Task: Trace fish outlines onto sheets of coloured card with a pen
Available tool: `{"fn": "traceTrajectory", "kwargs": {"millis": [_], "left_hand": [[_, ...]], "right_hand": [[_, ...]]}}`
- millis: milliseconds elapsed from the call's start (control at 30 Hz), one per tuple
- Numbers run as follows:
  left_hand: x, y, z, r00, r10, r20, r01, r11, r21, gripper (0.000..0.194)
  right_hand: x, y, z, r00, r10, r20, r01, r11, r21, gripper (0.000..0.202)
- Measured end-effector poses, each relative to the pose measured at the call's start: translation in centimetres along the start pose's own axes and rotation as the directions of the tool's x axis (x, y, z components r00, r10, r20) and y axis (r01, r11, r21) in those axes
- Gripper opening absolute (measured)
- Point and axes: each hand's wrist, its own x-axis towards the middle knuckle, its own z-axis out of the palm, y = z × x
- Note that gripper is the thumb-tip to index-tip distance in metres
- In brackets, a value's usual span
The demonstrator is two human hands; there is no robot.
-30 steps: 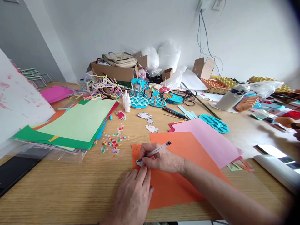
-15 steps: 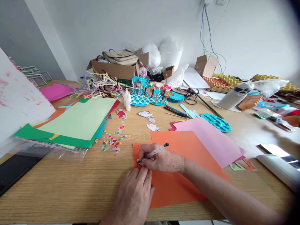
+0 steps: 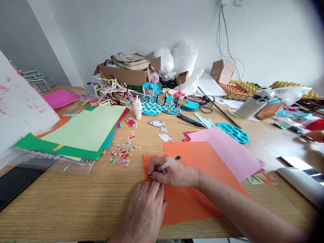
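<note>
My right hand [image 3: 174, 171] is closed around a white pen [image 3: 169, 163] with a dark end, low over the left part of an orange sheet [image 3: 197, 199]. A small cutout, mostly covered by my fingers, lies under the pen's tip. My left hand [image 3: 144, 209] rests flat, its fingertips at the sheet's left edge just below my right hand. A drawn outline shows faintly near the sheet's upper left corner. Beyond the sheet lie white paper fish [image 3: 165, 137] and a red paper fish [image 3: 131, 123].
Left are stacked coloured sheets [image 3: 88, 128] and confetti pieces [image 3: 123, 153]. Glue bottles [image 3: 138, 108] and blue sea models [image 3: 151, 107] stand behind. Pink paper [image 3: 225, 148] and a blue wavy oval [image 3: 233, 132] lie right. Another person's hand [image 3: 316, 136] shows at the right edge.
The top of the pen has tipped slightly to the left and toward the far side. The other person's hand at the right edge has shifted a little. My left hand stays in place.
</note>
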Motion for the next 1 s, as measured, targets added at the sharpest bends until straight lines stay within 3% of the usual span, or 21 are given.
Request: {"fn": "traceTrajectory", "kwargs": {"millis": [433, 1000], "left_hand": [[-0.07, -0.07, 0.35, 1.000, 0.008, -0.024, -0.008, 1.000, -0.002, 0.044], [0.05, -0.03, 0.15, 1.000, 0.009, -0.009, -0.009, 1.000, 0.002, 0.044]], "right_hand": [[0.08, -0.10, 0.11, 1.000, 0.004, -0.014, -0.004, 1.000, 0.005, 0.015], [0.40, 0.07, 0.57, 0.993, -0.005, -0.119, 0.003, 1.000, -0.024, 0.013]]}}
